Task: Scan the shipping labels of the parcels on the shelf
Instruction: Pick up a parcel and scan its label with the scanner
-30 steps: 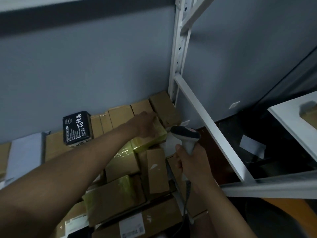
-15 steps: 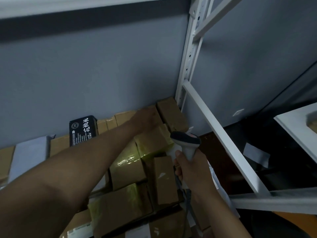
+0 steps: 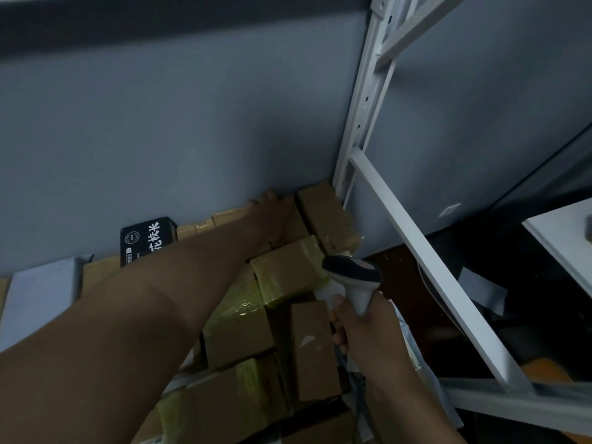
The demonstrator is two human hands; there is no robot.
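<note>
Several brown cardboard parcels lie packed on the shelf, some wrapped in yellowish tape. My left hand [image 3: 272, 219] reaches to the back row against the grey wall and rests on a brown parcel [image 3: 296, 224] there, fingers over its far edge; how firmly it grips is hidden. My right hand [image 3: 358, 325] grips the handle of a white and dark barcode scanner [image 3: 354, 277], whose head points left toward a taped parcel [image 3: 288, 270]. No label shows on the parcels near the scanner.
A black box with white characters [image 3: 147, 240] stands at the back left, beside a grey mailer bag [image 3: 41, 293]. A white shelf upright [image 3: 362, 100] and slanted brace [image 3: 432, 270] border the right. Another white shelf [image 3: 560, 241] sits far right above a dark floor.
My left hand has moved from the yellow-taped parcel back to the rear-row parcel at the wall. The scanner hand stayed in about the same place while the view tilted.
</note>
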